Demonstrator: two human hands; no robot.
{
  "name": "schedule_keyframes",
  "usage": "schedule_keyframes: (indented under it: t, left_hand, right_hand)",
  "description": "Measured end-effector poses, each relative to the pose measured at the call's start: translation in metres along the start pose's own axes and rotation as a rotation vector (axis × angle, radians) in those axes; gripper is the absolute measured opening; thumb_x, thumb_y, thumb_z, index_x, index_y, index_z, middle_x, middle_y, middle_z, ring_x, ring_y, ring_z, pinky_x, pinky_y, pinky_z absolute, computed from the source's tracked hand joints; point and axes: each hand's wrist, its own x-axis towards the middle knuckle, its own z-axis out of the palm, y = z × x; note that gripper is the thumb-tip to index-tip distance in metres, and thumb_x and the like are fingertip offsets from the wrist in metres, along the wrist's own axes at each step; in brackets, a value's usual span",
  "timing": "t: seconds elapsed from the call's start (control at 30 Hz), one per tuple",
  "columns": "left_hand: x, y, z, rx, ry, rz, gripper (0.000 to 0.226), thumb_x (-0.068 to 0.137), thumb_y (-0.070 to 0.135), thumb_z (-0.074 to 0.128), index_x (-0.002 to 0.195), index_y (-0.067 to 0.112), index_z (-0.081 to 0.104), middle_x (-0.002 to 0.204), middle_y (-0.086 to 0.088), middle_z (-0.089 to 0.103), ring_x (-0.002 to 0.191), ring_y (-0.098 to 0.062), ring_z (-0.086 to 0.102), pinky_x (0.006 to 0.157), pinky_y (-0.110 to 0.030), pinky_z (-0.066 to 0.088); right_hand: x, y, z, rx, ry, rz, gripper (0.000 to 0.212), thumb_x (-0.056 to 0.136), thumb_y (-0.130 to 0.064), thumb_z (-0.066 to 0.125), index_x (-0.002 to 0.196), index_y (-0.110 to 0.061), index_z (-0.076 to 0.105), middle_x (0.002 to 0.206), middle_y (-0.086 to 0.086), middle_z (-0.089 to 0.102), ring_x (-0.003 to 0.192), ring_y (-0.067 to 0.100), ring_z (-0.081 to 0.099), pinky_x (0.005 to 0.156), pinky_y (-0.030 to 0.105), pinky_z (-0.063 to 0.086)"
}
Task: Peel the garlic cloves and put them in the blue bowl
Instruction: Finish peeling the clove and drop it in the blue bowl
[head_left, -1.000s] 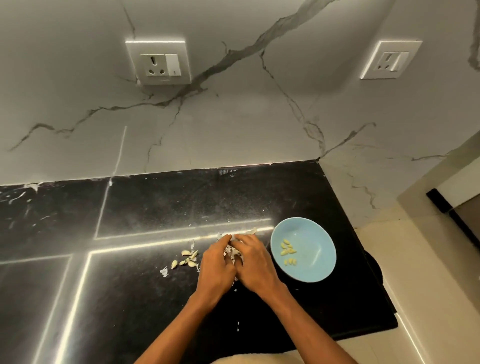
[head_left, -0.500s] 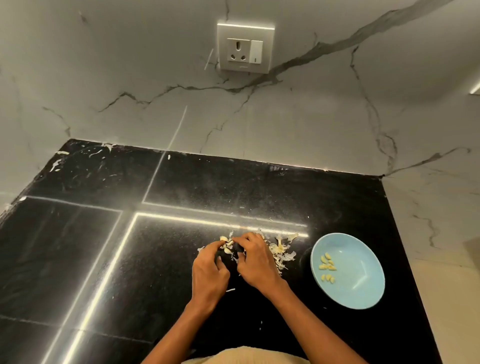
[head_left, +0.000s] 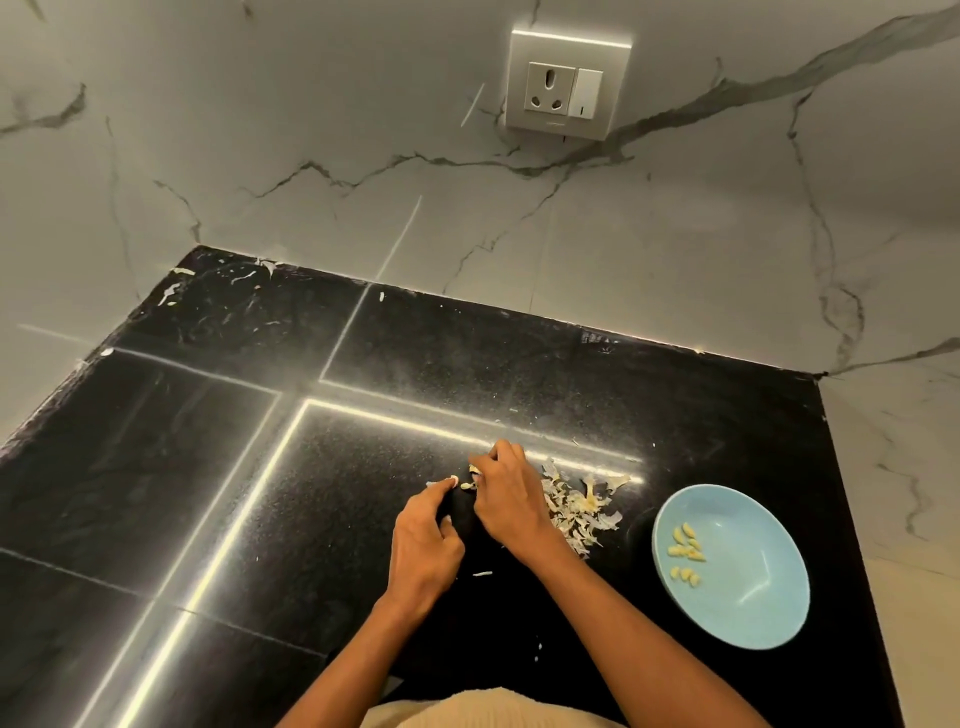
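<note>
My right hand (head_left: 511, 499) has its fingers curled over a few small garlic cloves (head_left: 470, 479) on the black counter (head_left: 311, 519) and pinches one of them. My left hand (head_left: 426, 540) lies just left of it, index finger stretched to a small white piece at the cloves; whether it grips that piece does not show. The blue bowl (head_left: 753, 587) stands to the right of my right forearm and holds several peeled cloves (head_left: 687, 545). A pile of papery garlic skins (head_left: 576, 506) lies between my right hand and the bowl.
A marble wall (head_left: 311, 156) with a socket (head_left: 563, 85) rises behind the counter. The counter ends just right of the bowl and near my body. Bright light strips reflect on the black surface to the left. A stray skin scrap (head_left: 482, 573) lies between my wrists.
The view has swung left and downward, so the bowl sits farther right in the picture. My hands have shifted left off the skin pile onto the cloves, and they are slightly apart now.
</note>
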Motion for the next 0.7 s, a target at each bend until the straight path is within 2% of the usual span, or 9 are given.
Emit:
schedule_keyframes:
  t: [0.13, 0.27, 0.33, 0.4, 0.47, 0.53, 0.63, 0.7]
  left_hand:
    - [0.003, 0.0, 0.0, -0.002, -0.022, -0.019, 0.058, 0.082, -0.003, 0.055, 0.136, 0.017, 0.061, 0.126, -0.001, 0.066, 0.119, -0.016, 0.059, 0.105, -0.041, 0.048]
    - [0.004, 0.005, 0.0, -0.014, -0.017, -0.012, 0.056, 0.082, -0.003, 0.056, 0.135, 0.017, 0.062, 0.125, -0.001, 0.066, 0.116, -0.015, 0.06, 0.104, -0.04, 0.05]
    - [0.005, 0.008, -0.001, -0.012, -0.004, 0.005, 0.055, 0.082, -0.003, 0.057, 0.133, 0.015, 0.063, 0.124, -0.002, 0.067, 0.114, -0.015, 0.061, 0.102, -0.039, 0.05]
    - [0.006, 0.012, -0.002, -0.009, 0.008, 0.017, 0.053, 0.083, -0.005, 0.059, 0.132, 0.014, 0.064, 0.121, -0.003, 0.067, 0.111, -0.015, 0.062, 0.101, -0.037, 0.051]
    - [0.007, 0.017, -0.004, -0.026, 0.015, 0.021, 0.051, 0.084, -0.007, 0.059, 0.13, 0.014, 0.065, 0.117, -0.004, 0.067, 0.106, -0.013, 0.063, 0.097, -0.029, 0.052]
    - [0.008, 0.024, -0.005, -0.064, 0.028, 0.028, 0.048, 0.086, -0.009, 0.059, 0.127, 0.014, 0.067, 0.115, -0.002, 0.068, 0.101, -0.007, 0.064, 0.092, -0.018, 0.051]
    - [0.011, 0.039, -0.006, -0.149, 0.048, 0.014, 0.038, 0.089, -0.005, 0.061, 0.12, 0.015, 0.071, 0.11, 0.005, 0.072, 0.099, 0.001, 0.065, 0.088, -0.01, 0.05]
    - [0.013, 0.051, -0.007, -0.235, 0.041, -0.017, 0.03, 0.092, 0.002, 0.064, 0.114, 0.019, 0.073, 0.104, 0.012, 0.073, 0.096, 0.004, 0.067, 0.087, -0.015, 0.053]
  right_hand:
    - [0.006, 0.004, 0.003, 0.017, -0.022, 0.009, 0.032, 0.086, 0.006, 0.058, 0.107, -0.012, 0.074, 0.103, 0.006, 0.059, 0.102, 0.025, 0.054, 0.075, 0.03, 0.042]
    - [0.011, 0.009, -0.001, 0.137, -0.067, 0.048, 0.019, 0.092, 0.0, 0.061, 0.1, -0.014, 0.071, 0.105, 0.001, 0.058, 0.105, 0.018, 0.049, 0.079, 0.029, 0.043]
    - [0.011, 0.013, -0.003, 0.258, -0.046, 0.106, 0.012, 0.093, -0.006, 0.065, 0.096, -0.017, 0.068, 0.101, -0.003, 0.061, 0.102, 0.015, 0.051, 0.082, 0.03, 0.046]
    - [0.009, 0.017, -0.006, 0.399, -0.015, 0.18, 0.011, 0.092, -0.008, 0.069, 0.094, -0.02, 0.069, 0.094, -0.006, 0.062, 0.09, 0.012, 0.055, 0.079, 0.029, 0.049]
    - [0.004, 0.018, -0.011, 0.539, 0.013, 0.238, 0.019, 0.092, -0.006, 0.069, 0.103, -0.02, 0.074, 0.091, -0.007, 0.063, 0.078, 0.009, 0.057, 0.071, 0.023, 0.05]
    - [-0.002, 0.019, -0.019, 0.671, 0.036, 0.285, 0.023, 0.092, -0.005, 0.071, 0.106, -0.022, 0.079, 0.093, -0.007, 0.068, 0.078, 0.005, 0.063, 0.071, 0.017, 0.052]
    - [-0.013, 0.018, -0.03, 0.852, 0.042, 0.339, 0.018, 0.086, -0.005, 0.079, 0.092, -0.022, 0.081, 0.087, -0.006, 0.077, 0.083, 0.005, 0.072, 0.075, 0.021, 0.058]
    - [-0.019, 0.017, -0.038, 0.943, 0.062, 0.365, 0.015, 0.082, -0.003, 0.082, 0.089, -0.016, 0.081, 0.083, -0.001, 0.078, 0.082, 0.012, 0.075, 0.077, 0.029, 0.063]
